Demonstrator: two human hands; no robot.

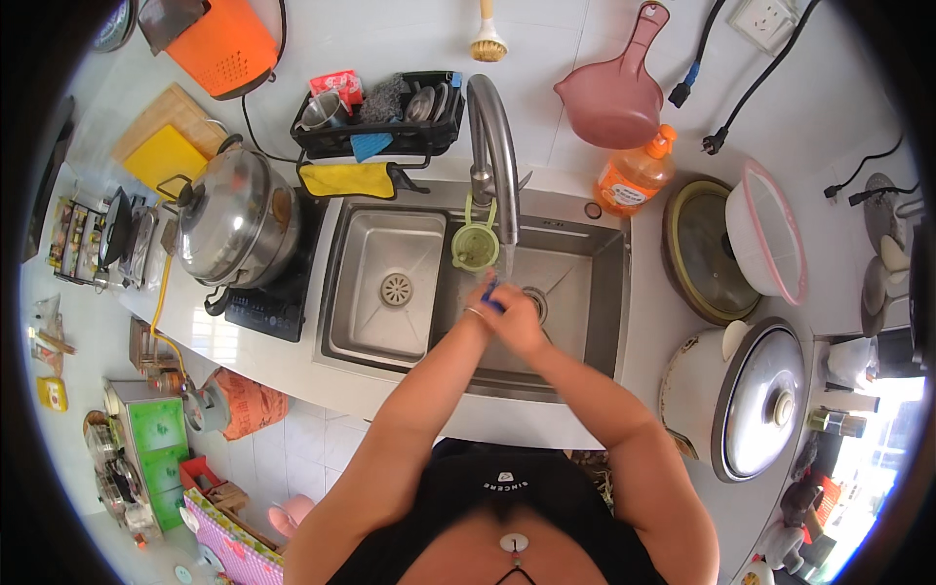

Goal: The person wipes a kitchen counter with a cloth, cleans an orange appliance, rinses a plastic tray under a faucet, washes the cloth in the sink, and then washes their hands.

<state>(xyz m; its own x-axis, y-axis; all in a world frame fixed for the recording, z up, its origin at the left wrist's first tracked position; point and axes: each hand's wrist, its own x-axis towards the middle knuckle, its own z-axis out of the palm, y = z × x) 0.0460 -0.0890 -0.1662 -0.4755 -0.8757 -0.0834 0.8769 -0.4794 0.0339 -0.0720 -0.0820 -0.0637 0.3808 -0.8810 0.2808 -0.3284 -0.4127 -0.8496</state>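
Observation:
Both my hands are close together over the larger basin of the steel sink, beneath the curved faucet. Water runs down beside them. My right hand is closed on a small blue object; only part of it shows, so its kind is unclear. Against it, my left hand has its fingers drawn together, partly covered by the right one. What the left fingers hold, if anything, is hidden. Just beyond the hands hangs a green strainer with bits inside.
Left of the sink, a lidded steel pot stands on a black cooktop. Behind are a black rack, a yellow cloth and an orange soap bottle. A large lidded pot and a pink-rimmed basin stand right.

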